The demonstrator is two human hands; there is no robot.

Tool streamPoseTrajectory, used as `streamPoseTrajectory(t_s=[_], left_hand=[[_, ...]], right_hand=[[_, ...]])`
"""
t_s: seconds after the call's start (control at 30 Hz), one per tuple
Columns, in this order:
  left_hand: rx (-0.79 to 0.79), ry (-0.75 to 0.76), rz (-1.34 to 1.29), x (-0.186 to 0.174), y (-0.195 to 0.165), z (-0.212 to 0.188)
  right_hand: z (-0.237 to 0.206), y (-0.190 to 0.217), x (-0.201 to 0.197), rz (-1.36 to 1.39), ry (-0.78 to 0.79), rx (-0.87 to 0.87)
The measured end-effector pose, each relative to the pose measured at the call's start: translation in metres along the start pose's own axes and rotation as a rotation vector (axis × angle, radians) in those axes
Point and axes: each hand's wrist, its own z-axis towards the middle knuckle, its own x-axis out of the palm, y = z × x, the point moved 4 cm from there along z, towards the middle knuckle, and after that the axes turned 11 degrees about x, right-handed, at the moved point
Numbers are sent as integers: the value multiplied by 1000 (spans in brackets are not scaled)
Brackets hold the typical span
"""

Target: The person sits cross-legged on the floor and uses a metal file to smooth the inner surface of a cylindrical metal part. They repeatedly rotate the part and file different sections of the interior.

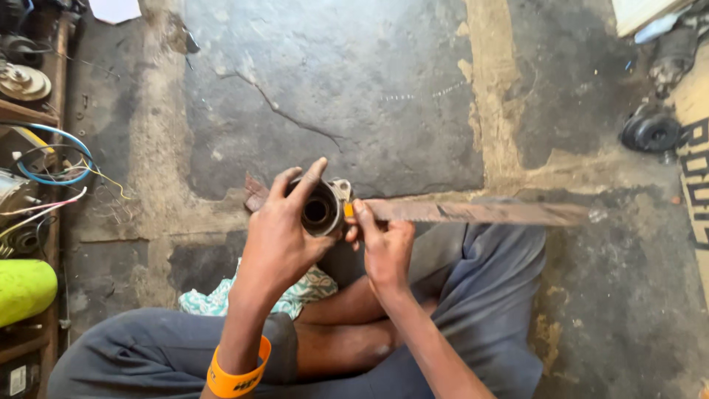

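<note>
Nearest the camera: an orange wristband (pixel 238 375) on the left forearm, above grey-trousered crossed legs (pixel 473 295) of a person seated on the floor (pixel 354 89).

Left hand (pixel 284 233): closed round a short metal cylinder (pixel 319 208), fingers wrapped over its top rim and thumb underneath. The cylinder is held in the air above the lap, its open end facing the camera.

Right hand (pixel 384 247): pinched shut on the near end of a long flat rusty blade (pixel 480 213), forefinger laid along it. The blade runs out level to the right; its near end meets the cylinder's right side, where a small orange patch shows.

Handling, as judged: the cylinder looks like thick steel, so heavy for its size, rigid, and probably greasy; the outer wall is the safe place to grip, as now. The blade looks stiff but thin, with rough edges, best taken by its flat faces.

Containers: the cylinder's bore shows a dark ring inside; nothing loose can be made out in it.

Surroundings: a patterned green cloth (pixel 221 299) lies under the legs. A shelf (pixel 29 222) at left carries coloured wires, metal parts and a lime-green cylinder (pixel 22 290). A black round part (pixel 651 133) sits on the floor at upper right.
</note>
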Motion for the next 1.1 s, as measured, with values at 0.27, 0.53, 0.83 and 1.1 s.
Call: streamPoseTrajectory(t_s=[0.27, 0.53, 0.83, 1.1], left_hand=[[24, -15, 9, -2, -2, -2], [2, -12, 32, -2, -2, -1], [-22, 4, 36, -3, -3, 2], [-81, 56, 36, -5, -5, 1]], right_hand=[[1, -3, 1, -3, 15, -3], [-5, 1, 6, 36, -5, -10], [-8, 2, 9, -33, -10, -69], [-9, 10, 7, 25, 72, -70]])
